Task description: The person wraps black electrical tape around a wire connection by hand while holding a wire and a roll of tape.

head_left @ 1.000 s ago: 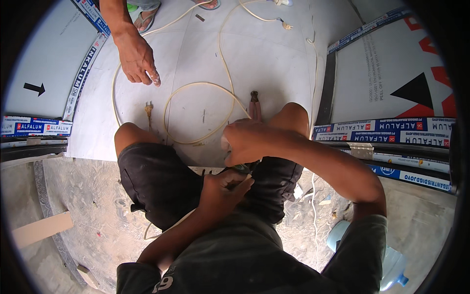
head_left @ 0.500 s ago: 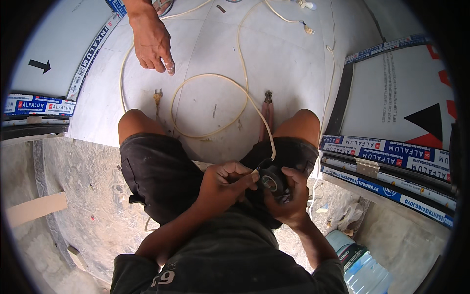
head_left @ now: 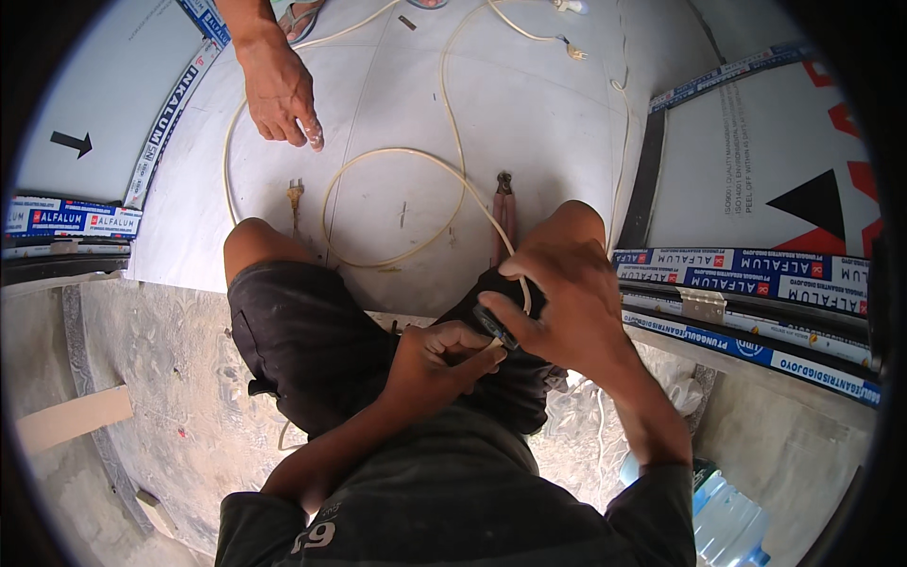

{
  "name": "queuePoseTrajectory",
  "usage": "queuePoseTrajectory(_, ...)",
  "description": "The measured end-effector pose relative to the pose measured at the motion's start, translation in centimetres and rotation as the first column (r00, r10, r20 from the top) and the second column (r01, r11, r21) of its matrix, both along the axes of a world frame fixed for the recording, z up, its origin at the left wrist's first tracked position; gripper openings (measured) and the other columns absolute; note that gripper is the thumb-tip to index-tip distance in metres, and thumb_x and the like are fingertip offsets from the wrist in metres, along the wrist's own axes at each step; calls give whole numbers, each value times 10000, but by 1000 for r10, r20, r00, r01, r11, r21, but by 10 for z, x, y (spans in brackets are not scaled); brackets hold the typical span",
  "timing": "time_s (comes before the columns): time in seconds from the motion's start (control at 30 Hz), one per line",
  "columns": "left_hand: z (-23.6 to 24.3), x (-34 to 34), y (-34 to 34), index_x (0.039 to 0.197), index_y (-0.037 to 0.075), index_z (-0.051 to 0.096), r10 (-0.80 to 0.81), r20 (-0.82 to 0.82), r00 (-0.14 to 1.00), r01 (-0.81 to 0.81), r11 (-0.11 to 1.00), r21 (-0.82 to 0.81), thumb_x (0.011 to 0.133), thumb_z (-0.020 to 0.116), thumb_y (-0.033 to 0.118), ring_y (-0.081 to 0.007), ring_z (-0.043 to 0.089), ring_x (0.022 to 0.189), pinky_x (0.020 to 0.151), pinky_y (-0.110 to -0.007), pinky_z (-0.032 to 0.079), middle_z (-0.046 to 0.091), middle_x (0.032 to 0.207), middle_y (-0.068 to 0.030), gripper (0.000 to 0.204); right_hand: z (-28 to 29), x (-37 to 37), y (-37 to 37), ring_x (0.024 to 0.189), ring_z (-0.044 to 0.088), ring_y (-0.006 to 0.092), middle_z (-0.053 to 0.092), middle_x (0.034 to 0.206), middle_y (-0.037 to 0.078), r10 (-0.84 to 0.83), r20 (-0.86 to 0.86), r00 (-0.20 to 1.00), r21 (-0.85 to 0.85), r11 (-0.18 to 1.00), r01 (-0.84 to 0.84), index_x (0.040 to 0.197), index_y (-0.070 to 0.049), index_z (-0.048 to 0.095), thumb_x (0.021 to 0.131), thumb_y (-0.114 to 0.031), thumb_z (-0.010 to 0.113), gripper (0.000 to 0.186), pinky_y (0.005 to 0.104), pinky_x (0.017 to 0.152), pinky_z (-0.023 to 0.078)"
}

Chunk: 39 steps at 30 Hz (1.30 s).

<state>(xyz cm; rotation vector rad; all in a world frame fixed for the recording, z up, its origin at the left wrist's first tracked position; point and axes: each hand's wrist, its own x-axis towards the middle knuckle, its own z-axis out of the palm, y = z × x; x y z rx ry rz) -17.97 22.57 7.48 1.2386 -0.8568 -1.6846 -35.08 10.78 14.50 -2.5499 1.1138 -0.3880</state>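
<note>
The step in hand looks like wrapping dark tape over a join in a pale cord (head_left: 395, 149), just below the centre of the frame, between the seated person's thighs. The left hand (head_left: 442, 359) has its thumb and finger pressed together, pinching a short cord end (head_left: 495, 345) that points up and to the right. Right beside it is the dark roll (head_left: 492, 322), seen nearly edge-on and apparently tape, against the thumb of the right hand (head_left: 570, 300). That hand's forefinger is spread away from its thumb, and the other fingers are hidden, so I cannot tell how firmly they grip the roll. The cord makes a wide loop on the pale floor panel (head_left: 387, 222) in the middle of the frame, then drops toward the right hand. The next move, I judge, calls for a steady pinch on the left, with the roll taken round the join under light tension. Pliers (head_left: 504, 217) lie right of the loop, and a plug (head_left: 295, 196) lies to its left, both away from the working hands. Another person's hand (head_left: 281, 99) hangs at the upper left, fingers down, holding nothing visible.
</note>
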Motion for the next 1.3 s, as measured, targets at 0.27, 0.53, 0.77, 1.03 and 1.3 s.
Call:
queuePoseTrajectory(0.27, -4, -14, 7, 960, -19, 761, -14, 158, 987, 39, 987, -155, 955, 816, 117, -55, 649, 637, 548, -248, 502, 770, 812, -67, 147, -23, 64, -55, 844, 732, 418, 743, 822, 218, 611, -449, 652, 704, 691, -162, 843, 2, 779, 803, -251, 743, 259, 500, 788, 582)
queuePoseTrajectory(0.53, -8, 8, -8, 950, -4, 723, 222, -82, 971, -225, 974, -19, 1015, 754, 109, -12, 525, 534, 483, -212, 387, 766, 816, -65, 133, 28, 25, -12, 809, 752, 365, 735, 874, 222, 153, -53, 987, 227, 964, -137, 1157, 24, 680, 854, -156, 786, 368, 469, 734, 600)
queuePoseTrajectory(0.77, -2, 12, -13, 987, 0, 711, 240, -198, 951, -218, 968, 126, 1026, 738, 105, -6, 501, 521, 467, -223, 358, 751, 792, -61, 115, -79, -29, 69, 835, 773, 311, 730, 1009, 203, -160, 449, 879, 64, 987, 147, 1209, -13, 586, 818, -1, 876, 487, 369, 712, 608)
queuePoseTrajectory(1.03, 1, 10, -6, 1014, -23, 720, 174, -79, 982, -182, 977, -107, 999, 766, 69, -33, 586, 598, 517, -225, 432, 767, 841, -85, 104, -54, -36, 41, 862, 737, 313, 709, 997, 174, -13, 532, 847, 2, 1000, 14, 993, -12, 630, 774, -119, 892, 358, 390, 733, 584)
queuePoseTrajectory(1.3, -6, -8, 3, 1013, -50, 732, 52, 37, 998, -45, 982, -185, 982, 762, 18, -92, 722, 816, 732, -251, 573, 781, 900, -85, 81, 7, 32, -39, 805, 738, 363, 749, 810, 172, 123, -299, 946, 366, 931, -5, 912, 3, 753, 816, -298, 771, 317, 463, 725, 563)
